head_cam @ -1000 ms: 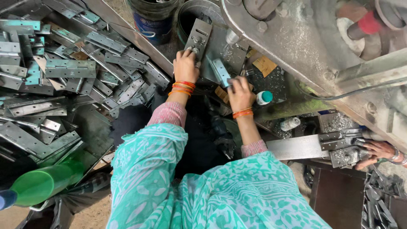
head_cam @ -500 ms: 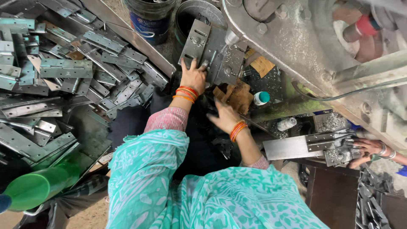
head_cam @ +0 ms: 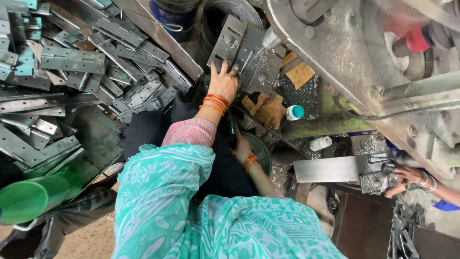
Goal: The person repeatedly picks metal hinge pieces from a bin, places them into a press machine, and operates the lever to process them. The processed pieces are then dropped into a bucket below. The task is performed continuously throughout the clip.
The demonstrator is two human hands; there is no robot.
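Left hand (head_cam: 223, 82) fingers spread flat, pressing slotted metal plate (head_cam: 229, 43); plate leans against press machine (head_cam: 335, 52), just below dark bucket (head_cam: 230, 12). Right hand (head_cam: 241, 146) lowered beside green tub (head_cam: 261, 153), fingers hidden, grip unclear. Pile of hinge plates (head_cam: 72, 72) left of plate. Another person's hand (head_cam: 405, 178) at steel block (head_cam: 330, 169).

1. Left hand (head_cam: 223, 82) stretched forward and up, palm down, fingers (head_cam: 221, 67) spread flat; orange and red bangles at the wrist, pink sleeve behind.
2. Left forearm straight, elbow lost under teal cloth.
3. Right hand (head_cam: 241, 146) pulled in low, well back from the left fingertips, fingers curled downward, grip hidden.
4. Right wrist bent, orange bangles on it.
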